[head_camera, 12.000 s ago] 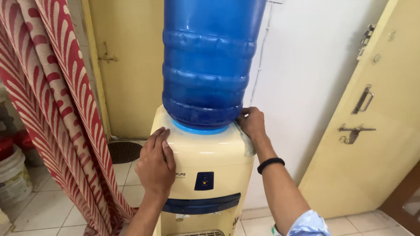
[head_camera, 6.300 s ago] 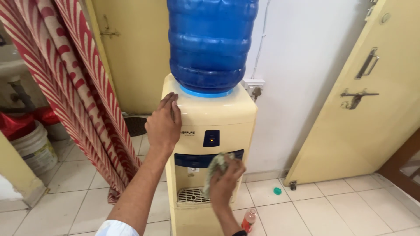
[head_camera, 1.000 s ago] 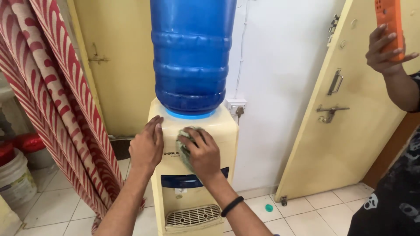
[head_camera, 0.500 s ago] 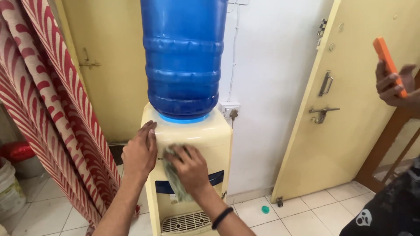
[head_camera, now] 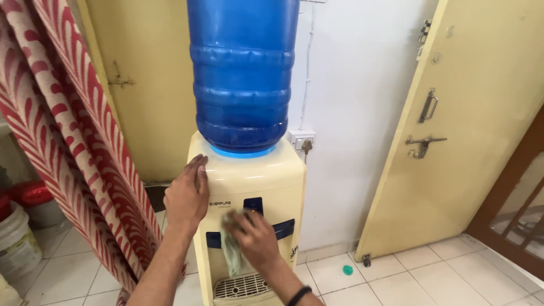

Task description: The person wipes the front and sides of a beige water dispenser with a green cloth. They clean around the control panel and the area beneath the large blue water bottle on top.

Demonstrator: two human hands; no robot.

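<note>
While the left hand (head_camera: pixel 186 195) is being laid flat, fingers released, on the cream water dispenser (head_camera: pixel 266 180), a greenish cloth (head_camera: pixel 231 254) is being pressed by the right hand (head_camera: pixel 254 238), fingers clenched around it, against the dark front panel; the drip grille (head_camera: pixel 242 285) below looks not yet wiped.

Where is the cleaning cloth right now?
In the head view, the cloth is under the right hand, pressed against the front of the cream water dispenser, low and centre, just above the drip grille.
</note>
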